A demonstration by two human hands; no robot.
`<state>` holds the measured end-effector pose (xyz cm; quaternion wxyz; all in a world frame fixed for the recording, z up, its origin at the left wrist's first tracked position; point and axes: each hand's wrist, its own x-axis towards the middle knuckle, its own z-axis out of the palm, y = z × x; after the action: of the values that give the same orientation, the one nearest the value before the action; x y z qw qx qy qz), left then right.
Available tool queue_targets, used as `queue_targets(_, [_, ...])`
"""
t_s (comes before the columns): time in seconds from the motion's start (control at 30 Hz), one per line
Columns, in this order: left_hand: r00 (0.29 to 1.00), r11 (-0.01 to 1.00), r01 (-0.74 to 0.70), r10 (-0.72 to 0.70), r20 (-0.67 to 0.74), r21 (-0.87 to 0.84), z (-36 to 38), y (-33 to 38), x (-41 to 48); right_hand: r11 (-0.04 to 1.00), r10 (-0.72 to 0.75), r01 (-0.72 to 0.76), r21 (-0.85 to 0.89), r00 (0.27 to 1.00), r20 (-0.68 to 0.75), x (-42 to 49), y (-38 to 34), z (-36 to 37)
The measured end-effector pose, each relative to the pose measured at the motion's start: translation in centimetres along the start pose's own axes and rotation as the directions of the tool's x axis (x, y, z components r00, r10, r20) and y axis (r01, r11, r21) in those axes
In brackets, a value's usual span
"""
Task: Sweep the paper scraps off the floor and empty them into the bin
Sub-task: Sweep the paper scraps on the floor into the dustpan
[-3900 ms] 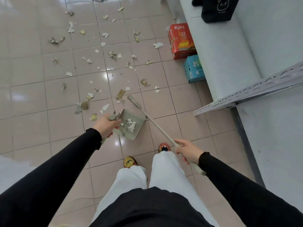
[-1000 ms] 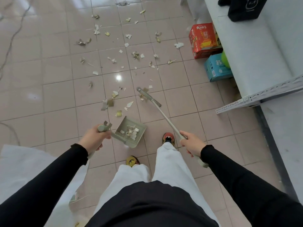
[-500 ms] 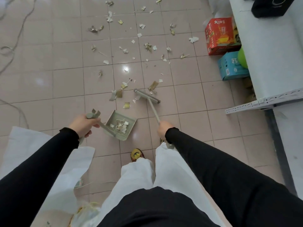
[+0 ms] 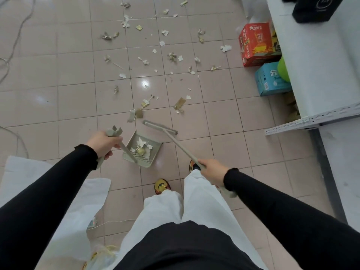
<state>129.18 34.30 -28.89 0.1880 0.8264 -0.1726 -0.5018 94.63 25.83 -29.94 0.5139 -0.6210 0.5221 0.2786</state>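
Note:
My left hand (image 4: 104,143) grips the handle of a grey-green dustpan (image 4: 143,150) that rests on the tiled floor just ahead of my feet and holds several paper scraps. My right hand (image 4: 213,171) is closed on the long handle of a matching broom, whose flat head (image 4: 160,127) lies on the floor just beyond the pan's mouth. Many white and tan paper scraps (image 4: 171,56) are strewn over the tiles farther out. A white bin bag (image 4: 74,215) lies open at the lower left, beside my left leg.
A red carton (image 4: 255,43) and a blue carton (image 4: 269,79) stand on the floor at the right, against a white shelf unit (image 4: 315,61) with a metal rail (image 4: 311,119). Cables (image 4: 11,53) trail along the left edge. My feet stand close behind the dustpan.
The broom head has swung right and nearer to the dustpan's mouth. My right hand has moved out to the right along the handle. The view has shifted back, showing more of the white bag.

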Motion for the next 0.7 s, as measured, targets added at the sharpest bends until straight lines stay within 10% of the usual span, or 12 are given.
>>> queue_targets(0.33, [0.997, 0.997, -0.076, 0.076, 0.019, 0.033, 0.9, 0.4, -0.3, 0.947, 0.086, -0.111, 0.302, 0.992, 0.093, -1.5, 1.9, 0.7])
queue_targets(0.7, [0.987, 0.987, -0.145, 0.140, 0.076, 0.068, 4.7, 8.6, 2.4, 0.934, 0.107, -0.012, 0.356, 0.963, -0.246, 3.8, 3.2, -10.1])
